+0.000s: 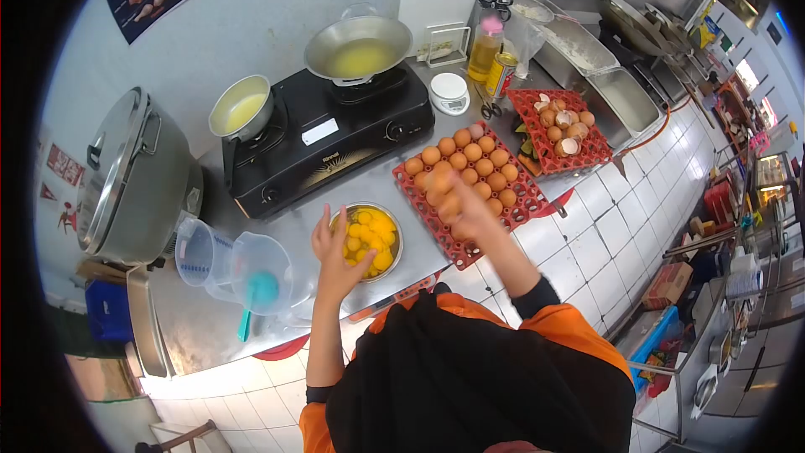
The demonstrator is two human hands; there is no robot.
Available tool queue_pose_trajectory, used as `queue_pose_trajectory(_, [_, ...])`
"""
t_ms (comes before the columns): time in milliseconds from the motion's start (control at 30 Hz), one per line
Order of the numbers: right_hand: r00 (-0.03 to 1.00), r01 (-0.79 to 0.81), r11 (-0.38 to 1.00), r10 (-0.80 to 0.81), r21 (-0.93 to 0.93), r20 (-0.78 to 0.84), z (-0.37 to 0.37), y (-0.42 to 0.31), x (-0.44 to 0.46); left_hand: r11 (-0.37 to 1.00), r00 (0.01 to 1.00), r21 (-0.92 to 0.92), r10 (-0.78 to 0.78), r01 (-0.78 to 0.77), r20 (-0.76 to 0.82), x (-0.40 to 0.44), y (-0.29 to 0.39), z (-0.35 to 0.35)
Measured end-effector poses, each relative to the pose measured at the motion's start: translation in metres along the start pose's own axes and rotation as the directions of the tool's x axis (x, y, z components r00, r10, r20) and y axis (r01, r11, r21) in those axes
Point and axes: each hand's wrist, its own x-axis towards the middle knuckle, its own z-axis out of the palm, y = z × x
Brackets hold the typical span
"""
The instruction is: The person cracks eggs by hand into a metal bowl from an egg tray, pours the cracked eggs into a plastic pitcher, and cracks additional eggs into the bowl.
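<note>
Steel counter [293, 222] gleaming across the frame, black stove [360, 126] sitting above centre, and look at the metal bowl [401, 243] near the middle, loaded with yellow yolks [371, 231]! Left hand [335, 253] is at its left side, thumb and fingers spread wide. Over to the right hand [463, 211], all blur above the brown eggs [472, 152] in the red tray [520, 211], right of centre: is it gripping one? Can't tell! Upper right, cracked shells [568, 148] lie in another red tray [585, 158].
</note>
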Motion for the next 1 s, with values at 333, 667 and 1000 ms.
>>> queue_pose_trajectory(333, [-0.066, 0.351, 0.165, -0.978, -0.922, -0.2, -0.218, -0.253, 0.016, 0.987, 0.994, -0.119, -0.109, 0.11, 0.015, -0.011, -0.016, -0.003])
queue_pose_trajectory(667, [0.017, 0.082, 0.157, -0.988, -0.984, -0.157, -0.263, -0.226, -0.001, 0.973, 0.985, -0.155, -0.171, 0.172, 0.019, -0.014, -0.02, -0.008])
queue_pose_trajectory(1000, [0.821, -0.265, -0.329, -0.57, -0.906, -0.033, -0.103, -0.078, -0.051, 0.967, 0.985, -0.187, -0.172, 0.173, 0.019, -0.01, -0.021, 0.0])
